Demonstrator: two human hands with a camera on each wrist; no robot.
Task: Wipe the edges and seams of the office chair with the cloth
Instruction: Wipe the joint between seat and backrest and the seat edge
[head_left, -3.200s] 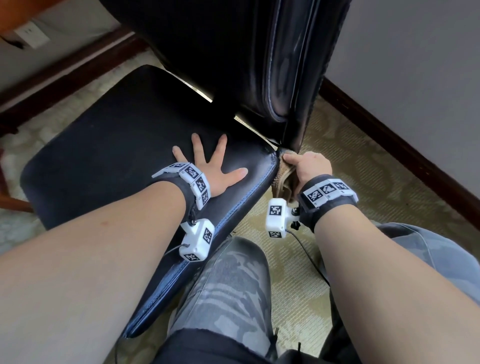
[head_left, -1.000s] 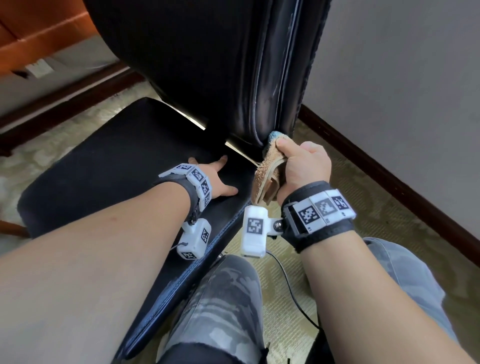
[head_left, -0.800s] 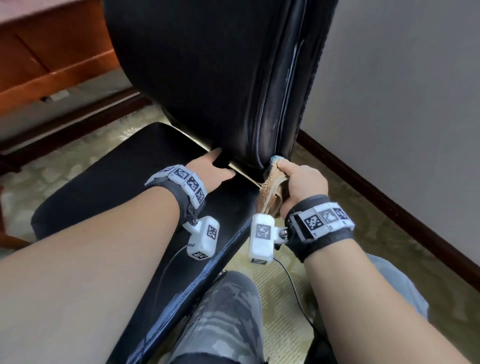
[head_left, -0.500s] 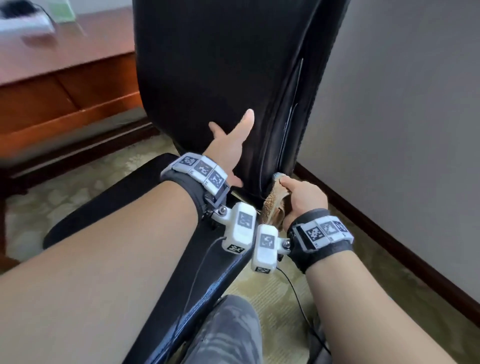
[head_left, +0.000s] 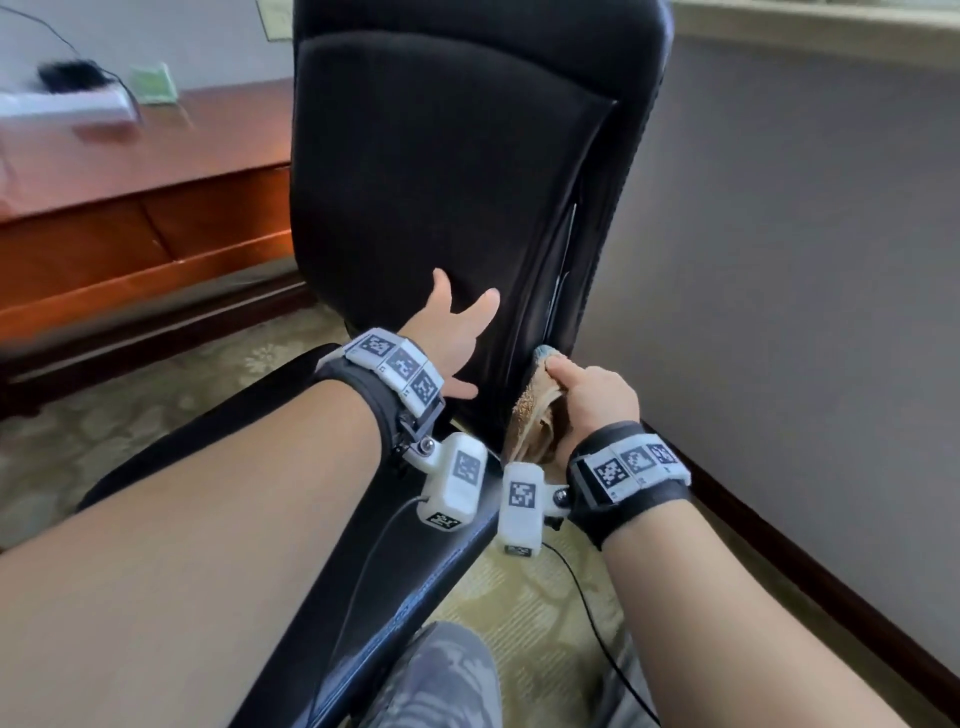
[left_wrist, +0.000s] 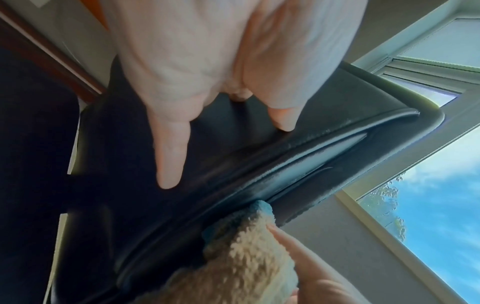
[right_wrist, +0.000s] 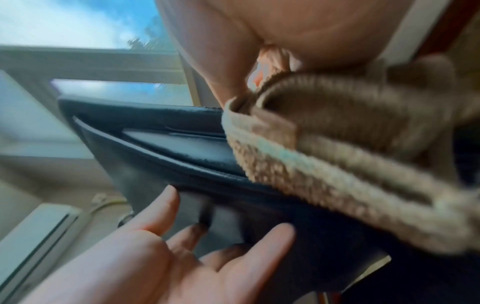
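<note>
A black leather office chair fills the middle, its backrest (head_left: 447, 171) upright and its seat (head_left: 291, 415) below. My left hand (head_left: 452, 332) lies flat on the lower backrest with fingers spread. My right hand (head_left: 592, 395) grips a tan terry cloth (head_left: 530, 415) with a blue edge and presses it into the side seam (head_left: 558, 291) at the backrest's right edge. The left wrist view shows the cloth (left_wrist: 244, 255) tip against the seam (left_wrist: 285, 174). In the right wrist view the folded cloth (right_wrist: 337, 156) rests on the chair edge, above the open left hand (right_wrist: 197, 242).
A grey wall (head_left: 789, 260) with a dark baseboard (head_left: 810, 571) runs close on the right. A wooden desk (head_left: 135, 208) with white items stands at the left. Patterned carpet (head_left: 540, 603) and my camouflage-trousered knee (head_left: 441, 680) lie below. A window shows in the wrist views.
My left hand lifted off the seat and moved up onto the backrest. My right hand brought the cloth from the seat's corner up onto the backrest's side seam. The view tilted upward.
</note>
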